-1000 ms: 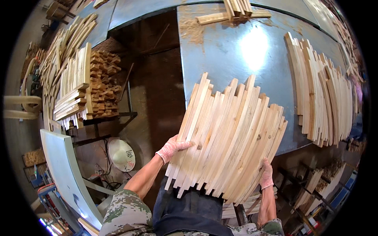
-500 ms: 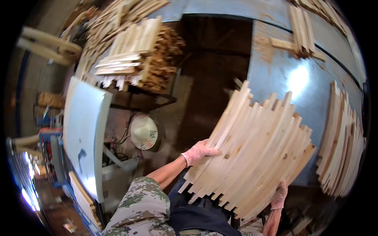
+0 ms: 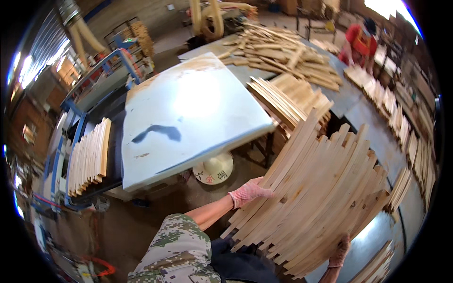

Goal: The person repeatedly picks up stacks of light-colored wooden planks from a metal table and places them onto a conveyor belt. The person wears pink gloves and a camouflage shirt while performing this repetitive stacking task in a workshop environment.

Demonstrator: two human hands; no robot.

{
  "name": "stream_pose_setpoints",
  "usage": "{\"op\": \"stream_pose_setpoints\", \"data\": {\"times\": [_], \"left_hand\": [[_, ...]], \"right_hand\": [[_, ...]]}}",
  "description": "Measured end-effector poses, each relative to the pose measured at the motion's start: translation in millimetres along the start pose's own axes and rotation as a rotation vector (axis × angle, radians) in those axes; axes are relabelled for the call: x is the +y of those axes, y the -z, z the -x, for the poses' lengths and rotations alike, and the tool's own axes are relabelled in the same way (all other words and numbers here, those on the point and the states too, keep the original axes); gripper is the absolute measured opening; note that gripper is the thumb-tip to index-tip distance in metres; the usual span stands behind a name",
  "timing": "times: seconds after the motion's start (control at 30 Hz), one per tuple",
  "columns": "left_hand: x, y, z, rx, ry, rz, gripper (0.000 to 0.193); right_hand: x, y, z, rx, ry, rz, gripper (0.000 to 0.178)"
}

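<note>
A wide row of pale wooden strips (image 3: pixel 311 198), laid side by side with uneven ends, is held between my two hands in front of me. My left hand (image 3: pixel 251 192), in a pinkish knitted glove, is closed on the row's left edge. At the lower right edge, my right hand (image 3: pixel 339 252), gloved alike, grips the other side; its fingers are partly hidden by the wood. The strips slant up to the right, away from my body, and cover part of the stack behind them.
A smooth light-blue tabletop (image 3: pixel 203 137) stands ahead left, with a pale round object (image 3: pixel 214 170) below its edge. Left of it, more strips (image 3: pixel 89 158) sit on a blue-framed machine. Beyond lie stacked strips (image 3: pixel 288 96) and a loose pile (image 3: pixel 283 52). A person in red (image 3: pixel 361 45) works far right.
My view has swung left, bringing the blue-framed machine and the person in red into sight. The strips stay gripped in both hands and have turned along with me.
</note>
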State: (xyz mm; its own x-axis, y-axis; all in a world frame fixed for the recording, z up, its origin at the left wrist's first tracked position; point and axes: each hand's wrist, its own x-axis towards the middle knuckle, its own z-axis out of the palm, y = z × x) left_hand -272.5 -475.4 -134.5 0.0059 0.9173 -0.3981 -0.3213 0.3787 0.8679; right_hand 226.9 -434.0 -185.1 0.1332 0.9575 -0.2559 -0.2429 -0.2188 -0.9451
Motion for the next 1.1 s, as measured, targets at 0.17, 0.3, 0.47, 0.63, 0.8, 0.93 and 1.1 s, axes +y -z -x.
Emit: {"op": "stream_pose_setpoints", "data": {"times": [0.17, 0.3, 0.47, 0.63, 0.8, 0.93, 1.1], "left_hand": [[56.5, 124.5, 97.7, 0.138, -0.075, 0.071, 0.082], [71.6, 212.3, 181.2, 0.339, -0.173, 0.176, 0.078], [48.7, 311.8, 257.2, 0.502, -0.069, 0.405, 0.071], [78.8, 338.1, 314.1, 0.766, 0.141, 0.392, 0.063], [66.5, 398.5, 328.4, 1.029, 0.122, 0.187, 0.08], [79.0, 465.0, 321.8, 1.138, 0.171, -0.027, 0.096], [174.7, 523.3, 331.9, 1.107, 0.809, -0.683, 0.117]], "right_hand": [[-41.0, -155.0, 3.3, -0.248, -0.033, 0.222, 0.04], [-22.2, -281.7, -12.8, -0.575, -0.062, 0.237, 0.037], [-23.2, -459.1, 19.2, -0.805, -0.287, 0.313, 0.03], [-10.5, -589.4, 45.1, -0.957, -0.457, 0.506, 0.033], [11.5, -663.9, 66.8, -1.011, -0.605, 0.502, 0.028], [49.1, -723.8, 55.4, -1.058, -0.582, 0.444, 0.033], [82.1, -812.8, 82.9, -1.041, -0.601, 0.325, 0.037]]}}
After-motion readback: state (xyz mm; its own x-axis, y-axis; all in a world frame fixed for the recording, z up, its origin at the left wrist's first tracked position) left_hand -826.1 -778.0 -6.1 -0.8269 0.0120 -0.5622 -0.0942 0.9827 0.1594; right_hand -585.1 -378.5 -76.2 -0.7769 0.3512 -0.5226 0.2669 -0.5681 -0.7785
